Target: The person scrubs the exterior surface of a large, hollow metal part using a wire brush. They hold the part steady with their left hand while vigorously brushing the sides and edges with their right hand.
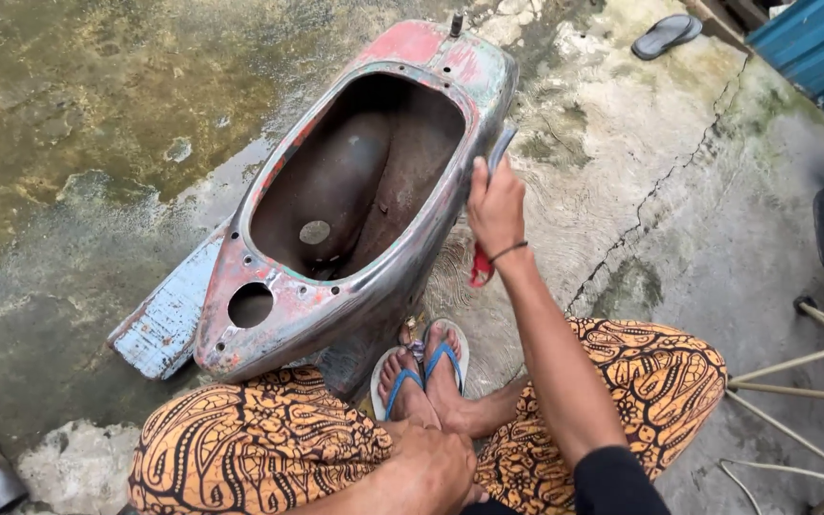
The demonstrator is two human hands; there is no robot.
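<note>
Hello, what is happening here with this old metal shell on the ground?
A person squats on wet concrete over an old scooter body shell, its red and grey paint mostly worn away. Their right hand holds a red-handled tool against the shell's right edge; the tool's working end is hard to make out. The left hand rests low near the feet, holding nothing visible. A pale blue board lies beside the shell, and a sandal lies farther away.
</note>
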